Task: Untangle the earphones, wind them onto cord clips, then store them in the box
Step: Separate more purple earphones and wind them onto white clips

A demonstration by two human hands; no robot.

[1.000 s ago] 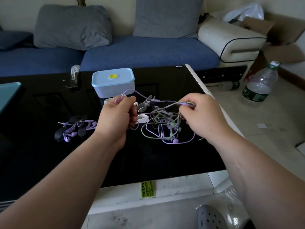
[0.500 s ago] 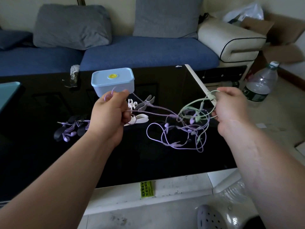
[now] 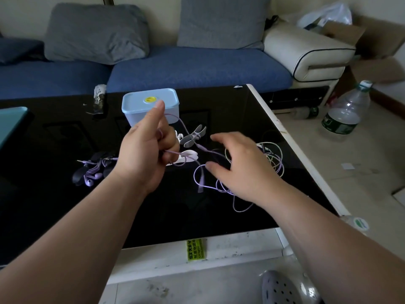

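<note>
My left hand (image 3: 144, 154) is shut on a purple earphone cord (image 3: 198, 178), thumb raised, just in front of the lidded light-blue box (image 3: 151, 106). The cord trails right into loose purple loops on the black table. My right hand (image 3: 243, 165) hovers with fingers spread over those loops, holding nothing. A green-and-purple earphone tangle (image 3: 274, 159) lies beyond it near the table's right edge. Grey and white cord clips (image 3: 194, 138) lie between my hands. At the left sits a purple earphone wound on dark clips (image 3: 94, 172).
The black glass table (image 3: 65, 205) has a white rim at its right and front edges. A teal object (image 3: 11, 121) sits at the far left, a small crumpled wrapper (image 3: 99, 97) at the back. A blue sofa stands behind; a plastic bottle (image 3: 346, 113) is on the floor.
My right hand let go of the green-and-purple tangle, which now lies on the table, and moved left and down over the purple loops. My left hand still grips the purple cord, thumb now raised.
</note>
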